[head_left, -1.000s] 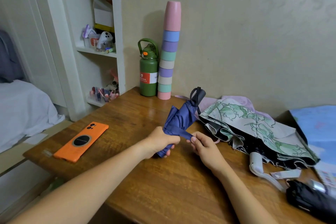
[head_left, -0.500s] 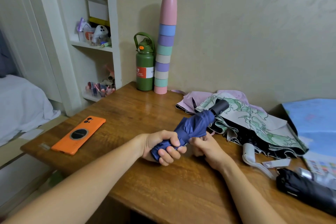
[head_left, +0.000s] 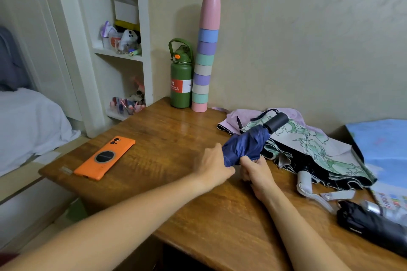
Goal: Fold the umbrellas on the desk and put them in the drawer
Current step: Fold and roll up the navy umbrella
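Nearest the camera, both forearms reach over the wooden desk (head_left: pixel 167 134) and meet at the blue umbrella (head_left: pixel 244 147). The right hand (head_left: pixel 256 170) pinches the lower edge of the blue cloth, fingers curled tight on a fold. The left hand (head_left: pixel 212 165) has changed most: half a second ago it was wrapped round the bundle's near end, and now its fingers are loosened and spread beside the cloth, touching it at most along the side; the hand is blurred, so I cannot tell whether any finger is hooked on the fabric. The bundle itself is tighter than a second ago, when loose flaps stood up between the hands. Now the canopy is rolled close to the shaft, and the black handle (head_left: pixel 276 121) points away over the pile behind.

My reading is that this umbrella is nearly folded, and what it needs next is probably its strap fastened. No drawer is in view.

Just beyond lies a green-patterned umbrella (head_left: pixel 312 149), unfolded, and a black umbrella (head_left: pixel 370 224) at the right edge. Left sits an orange phone (head_left: pixel 105 157); against the wall stand a green bottle (head_left: pixel 181 79) and a stack of cups (head_left: pixel 206 55).
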